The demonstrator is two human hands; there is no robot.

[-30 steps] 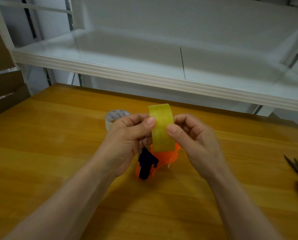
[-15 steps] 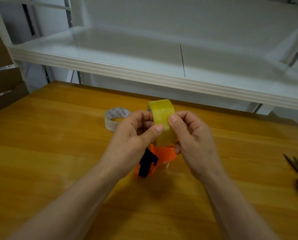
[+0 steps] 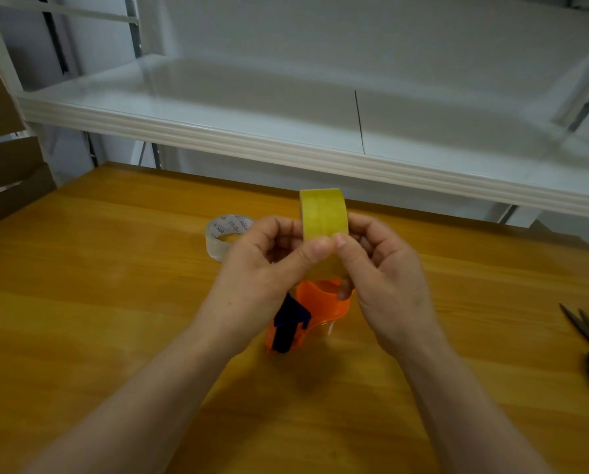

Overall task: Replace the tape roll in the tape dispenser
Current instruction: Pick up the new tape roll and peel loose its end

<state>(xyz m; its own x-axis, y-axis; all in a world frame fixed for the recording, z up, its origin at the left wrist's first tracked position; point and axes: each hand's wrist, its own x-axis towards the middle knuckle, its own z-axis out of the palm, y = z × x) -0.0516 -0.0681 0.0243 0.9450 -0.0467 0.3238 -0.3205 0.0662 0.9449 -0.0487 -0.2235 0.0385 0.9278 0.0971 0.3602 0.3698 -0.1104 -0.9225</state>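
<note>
Now | we hold the yellow tape roll (image 3: 324, 213) upright above the orange dispenser (image 3: 320, 302) | left hand (image 3: 262, 268) and right hand (image 3: 385, 278) both pinch it, thumbs meeting | clear roll (image 3: 223, 239) lies on the table (image 3: 81, 302) behind.

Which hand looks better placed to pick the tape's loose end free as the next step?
Probably the right hand: its thumb tip presses the face of the yellow tape roll, ready to scrape. The left hand braces the roll's other side. The orange dispenser waits on the table below.
</note>
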